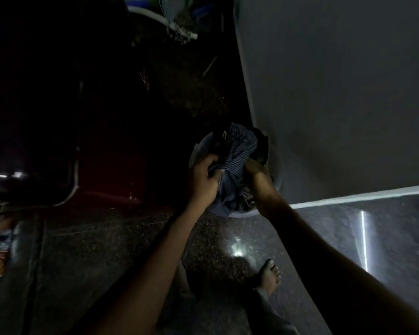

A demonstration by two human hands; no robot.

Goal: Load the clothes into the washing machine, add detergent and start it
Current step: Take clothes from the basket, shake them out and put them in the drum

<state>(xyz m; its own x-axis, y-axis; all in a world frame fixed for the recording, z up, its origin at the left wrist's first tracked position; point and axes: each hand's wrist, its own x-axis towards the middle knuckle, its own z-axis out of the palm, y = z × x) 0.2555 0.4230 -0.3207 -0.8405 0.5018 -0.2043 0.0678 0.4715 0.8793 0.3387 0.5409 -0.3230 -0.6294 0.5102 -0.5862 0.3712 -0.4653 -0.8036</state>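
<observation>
Both hands are down in the pale tub (196, 151) on the floor, tucked right against a big grey panel (336, 93), and that's where the clothes (228, 197) sit in a loose heap. Stuff looks soft, floppy and fairly light, probably tangled too, so the best bet is grabbing a fat bunch from the middle rather than an edge, or bits will trail and drop. Left hand (203, 177) has its fingers curled tight round a wad of the blue striped piece (240, 146), while the right hand (255, 169) is dug into the darker pile, too dim to tell if it's actually got hold of anything.
</observation>
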